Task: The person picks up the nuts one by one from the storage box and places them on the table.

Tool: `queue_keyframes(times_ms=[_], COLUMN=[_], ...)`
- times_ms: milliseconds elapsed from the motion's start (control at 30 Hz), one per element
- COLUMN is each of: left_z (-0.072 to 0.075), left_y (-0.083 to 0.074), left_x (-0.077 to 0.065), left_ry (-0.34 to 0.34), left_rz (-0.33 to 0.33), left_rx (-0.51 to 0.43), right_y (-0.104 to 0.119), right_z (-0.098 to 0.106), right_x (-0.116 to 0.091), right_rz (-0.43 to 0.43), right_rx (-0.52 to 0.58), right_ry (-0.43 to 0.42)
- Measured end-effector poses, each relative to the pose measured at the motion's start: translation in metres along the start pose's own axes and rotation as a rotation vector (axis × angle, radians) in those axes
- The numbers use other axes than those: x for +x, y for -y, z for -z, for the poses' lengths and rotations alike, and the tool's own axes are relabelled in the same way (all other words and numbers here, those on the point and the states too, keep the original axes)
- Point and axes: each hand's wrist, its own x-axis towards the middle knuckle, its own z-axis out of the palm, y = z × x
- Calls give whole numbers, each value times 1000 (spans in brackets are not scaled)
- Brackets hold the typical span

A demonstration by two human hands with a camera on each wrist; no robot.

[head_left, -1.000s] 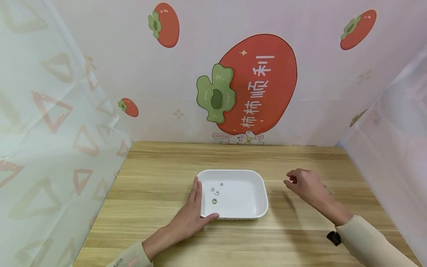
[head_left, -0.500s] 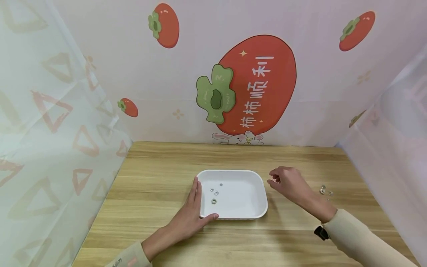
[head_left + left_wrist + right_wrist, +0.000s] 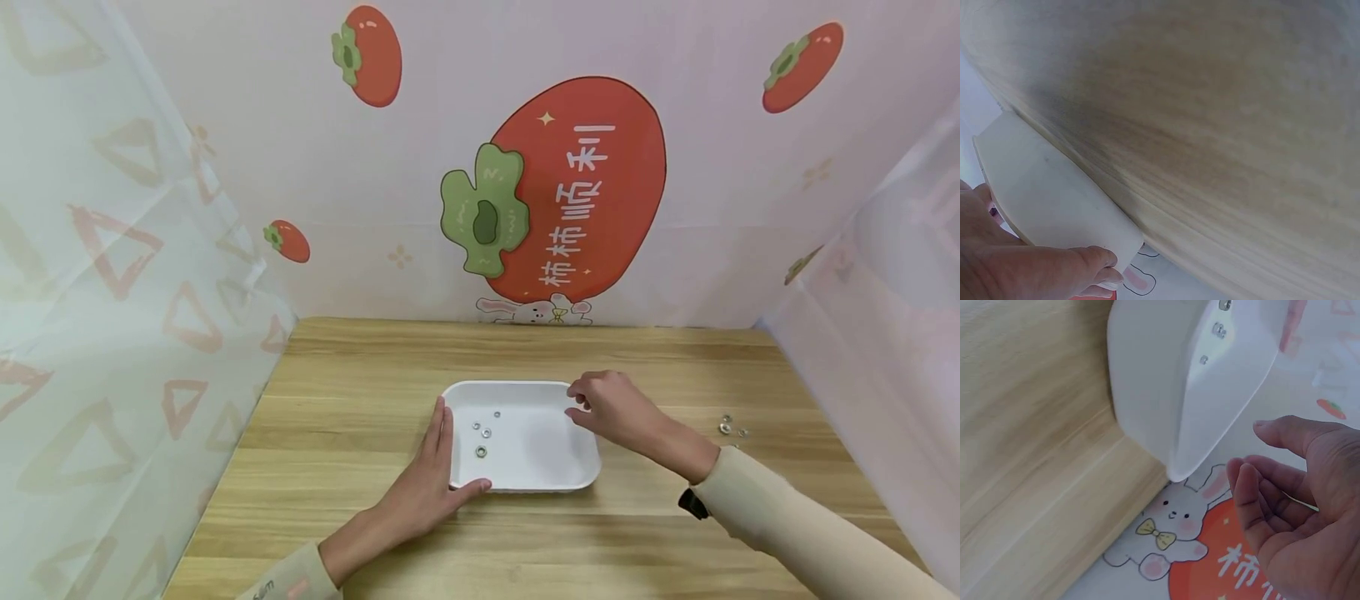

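A white rectangular tray [image 3: 536, 454] sits on the wooden table, several small metal nuts [image 3: 482, 452] lying in its left half. My left hand [image 3: 423, 496] rests against the tray's left corner. Its fingers lie straight along the left side, and the thumb touches the front rim. My right hand [image 3: 615, 408] is over the tray's right edge, fingers loosely bent. In the right wrist view the right thumb and fingertips [image 3: 1264, 429] stand apart, with nothing visible between them. Some more metal nuts [image 3: 725, 428] lie on the table to the right, partly close to the right sleeve.
The wooden table [image 3: 360, 367] reaches back to a patterned wall sheet [image 3: 712, 208] with printed persimmons and a rabbit. Similar sheets hang at the left and right. A black strap device [image 3: 693, 503] is worn under the right wrist.
My right hand has moved left from the table on the right to the tray's right edge, uncovering the nuts on the table. The left hand and tray stay in place.
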Motion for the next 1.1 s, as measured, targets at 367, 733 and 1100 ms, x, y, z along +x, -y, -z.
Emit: queue_keyframes(times_ms=[367, 733, 1100], left_z=[0, 0, 1], left_y=[-1, 1, 2], left_x=[1, 0, 0], left_ry=[11, 4, 1], left_rz=[-5, -5, -12], left_rx=[-1, -3, 1], right_y=[18, 34, 48], right_z=[-4, -27, -56], right_x=[31, 57, 71], right_rz=[133, 238, 298], right_rx=[-1, 1, -14], right_ry=[130, 270, 386])
